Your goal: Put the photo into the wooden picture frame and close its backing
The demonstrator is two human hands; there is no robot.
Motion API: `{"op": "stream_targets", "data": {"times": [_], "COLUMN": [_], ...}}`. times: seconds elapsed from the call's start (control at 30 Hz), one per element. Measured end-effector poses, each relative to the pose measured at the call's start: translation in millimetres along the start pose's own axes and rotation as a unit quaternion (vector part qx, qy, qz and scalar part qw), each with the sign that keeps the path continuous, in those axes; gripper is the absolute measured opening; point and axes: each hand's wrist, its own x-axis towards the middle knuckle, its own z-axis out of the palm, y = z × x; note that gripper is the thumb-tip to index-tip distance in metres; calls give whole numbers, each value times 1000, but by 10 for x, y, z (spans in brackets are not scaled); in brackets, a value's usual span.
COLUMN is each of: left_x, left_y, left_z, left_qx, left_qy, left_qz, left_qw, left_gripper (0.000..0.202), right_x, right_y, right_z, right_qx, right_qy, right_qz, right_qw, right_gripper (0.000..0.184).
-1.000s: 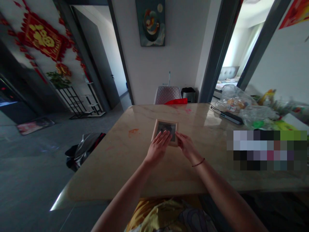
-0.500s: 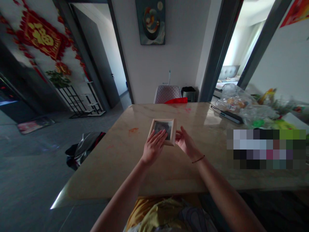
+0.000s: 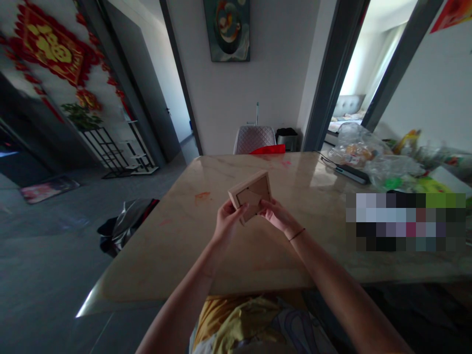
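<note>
A small pale wooden picture frame [image 3: 251, 191] is tilted above the marble-look table [image 3: 177, 265], its brown backing turned toward me. My left hand [image 3: 229, 217] grips the frame's lower left side, thumb on the back. On the lower right side, my right hand [image 3: 276, 212] is closed on the frame too, with its thumb against the backing. A thin dark cord circles my right wrist. The picture side faces away and is hidden.
Plastic bags [image 3: 354, 147] and other clutter crowd the table's right side, with a dark elongated device [image 3: 352, 173] and cable beside them. A quilted chair [image 3: 255, 139] stands beyond the far edge. A dark bag [image 3: 129, 223] lies on the floor at left.
The picture frame has been lifted and turned over, from its picture side to its backing. My left hand moved from lying on its front to gripping its edge; my right hand now grips it.
</note>
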Motion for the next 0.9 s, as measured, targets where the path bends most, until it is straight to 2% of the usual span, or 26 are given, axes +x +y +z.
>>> {"op": "stream_targets", "data": {"times": [0.1,0.23,0.3,0.4,0.5,0.57,0.63,0.77,0.83,0.9], "left_x": [37,57,58,60,55,44,28,1,-2,5], "left_y": [1,11,24,54,58,27,-20,-75,-66,-44], "left_z": [-58,-119,-139,-159,-164,-155,-133,-77,-63,-67], "left_qx": [-32,-45,-61,-96,-106,-99,-86,-72,-86,-106], "left_qy": [1,6,-10,-65,-116,-120,-98,-53,-40,-19], "left_qz": [-51,-122,-141,-186,-265,-304,-308,-252,-238,-229], "left_qw": [998,991,988,976,951,940,942,964,967,967], "left_gripper": [38,43,42,46,58,61,60,59,59,59], "right_x": [3,57,77,51,-31,-85,-113,-111,-130,-193], "right_y": [-14,-18,-28,-86,-184,-244,-283,-292,-278,-262], "right_z": [41,40,21,0,9,28,46,49,49,69], "right_qx": [6,-4,-14,-38,-74,-110,-140,-186,-224,-287], "right_qy": [9,78,123,172,162,135,112,98,118,143], "right_qz": [-23,-61,-82,-112,-106,-98,-98,-108,-129,-180], "right_qw": [1000,995,989,978,978,980,979,972,959,930], "right_gripper": [45,42,41,42,49,52,55,62,62,60]}}
